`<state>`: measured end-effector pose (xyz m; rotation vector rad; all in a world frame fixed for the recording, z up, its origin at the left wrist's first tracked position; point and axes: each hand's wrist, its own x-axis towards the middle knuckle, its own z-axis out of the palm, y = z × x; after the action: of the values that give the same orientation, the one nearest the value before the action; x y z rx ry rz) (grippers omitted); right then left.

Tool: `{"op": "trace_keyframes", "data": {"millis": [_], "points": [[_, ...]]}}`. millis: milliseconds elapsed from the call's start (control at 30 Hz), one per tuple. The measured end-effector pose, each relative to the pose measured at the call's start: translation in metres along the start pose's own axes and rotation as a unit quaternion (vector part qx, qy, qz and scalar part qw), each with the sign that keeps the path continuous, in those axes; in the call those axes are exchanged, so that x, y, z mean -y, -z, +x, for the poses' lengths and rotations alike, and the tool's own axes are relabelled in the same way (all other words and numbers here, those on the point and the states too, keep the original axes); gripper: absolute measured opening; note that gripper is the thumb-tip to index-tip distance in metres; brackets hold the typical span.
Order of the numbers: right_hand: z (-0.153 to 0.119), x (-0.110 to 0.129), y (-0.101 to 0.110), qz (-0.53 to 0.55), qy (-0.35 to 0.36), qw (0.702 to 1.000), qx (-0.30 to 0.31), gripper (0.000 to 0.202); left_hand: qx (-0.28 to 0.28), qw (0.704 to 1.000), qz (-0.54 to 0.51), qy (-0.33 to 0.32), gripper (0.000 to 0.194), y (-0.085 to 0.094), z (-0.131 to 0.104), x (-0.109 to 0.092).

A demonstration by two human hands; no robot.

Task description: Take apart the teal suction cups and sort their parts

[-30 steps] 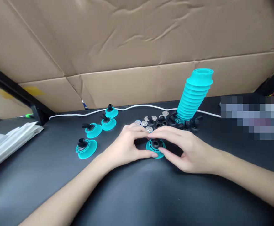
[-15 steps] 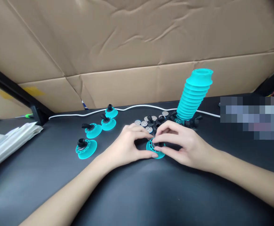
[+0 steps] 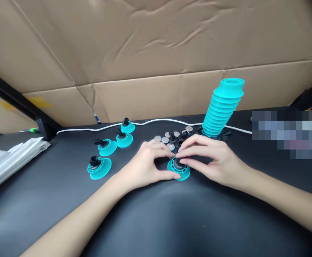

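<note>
A turquoise flared cup [image 3: 184, 175] with a slotted top rim rests on the black table in front of me. My left hand [image 3: 145, 162] steadies it from the left, thumb at its near edge and fingers at the far side. In the cup's centre sits a black knob-like fitting [image 3: 177, 164]. My right hand [image 3: 211, 157] has its fingertips closed on this fitting from the right, partly hiding it. Behind my hands lie loose black fittings [image 3: 172, 136] and several silvery discs [image 3: 170, 146].
Several turquoise cups with black fittings [image 3: 99, 169] stand on the left. A tall stack of turquoise cups [image 3: 221, 107] leans at back right. A white cable [image 3: 156, 120] runs along the cardboard wall [image 3: 145, 96]. White packets [image 3: 14, 160] lie far left.
My right fingertips have lifted and shifted slightly, exposing more of the black fitting in the cup's centre. My left hand keeps its hold. The view has shifted a little.
</note>
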<state>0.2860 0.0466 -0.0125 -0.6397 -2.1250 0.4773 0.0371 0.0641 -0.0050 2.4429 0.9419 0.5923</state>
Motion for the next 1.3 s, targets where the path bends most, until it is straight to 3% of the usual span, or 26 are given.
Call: {"op": "trace_keyframes", "data": {"millis": [100, 300, 567, 1000, 1167, 1300], "points": [[-0.0006, 0.0017, -0.0009, 0.023, 0.014, 1.0, 0.011, 0.019, 0.001, 1.0, -0.002, -0.007, 0.04, 0.0004, 0.0001, -0.0018], [-0.0051, 0.0065, -0.0081, -0.051, 0.005, 0.998, 0.038, 0.038, 0.001, 1.0, -0.004, -0.007, 0.037, 0.0003, 0.0017, -0.0018], [-0.0067, 0.0079, -0.0059, -0.015, 0.013, 0.997, 0.07, 0.049, 0.001, 1.0, 0.0, -0.008, 0.034, 0.0, 0.0011, -0.001], [-0.0059, 0.0042, -0.0045, -0.029, 0.004, 0.997, 0.066, 0.039, 0.008, 1.0, 0.008, 0.001, 0.036, 0.0009, 0.0009, -0.0015], [-0.0061, 0.0058, -0.0053, 0.001, 0.021, 0.996, 0.084, 0.043, 0.007, 1.0, 0.004, -0.004, 0.034, 0.0007, 0.0005, -0.0002], [-0.006, 0.0049, -0.0068, -0.029, 0.017, 0.997, 0.064, 0.035, 0.003, 1.0, 0.004, -0.007, 0.03, 0.0009, 0.0003, -0.0012]]}}
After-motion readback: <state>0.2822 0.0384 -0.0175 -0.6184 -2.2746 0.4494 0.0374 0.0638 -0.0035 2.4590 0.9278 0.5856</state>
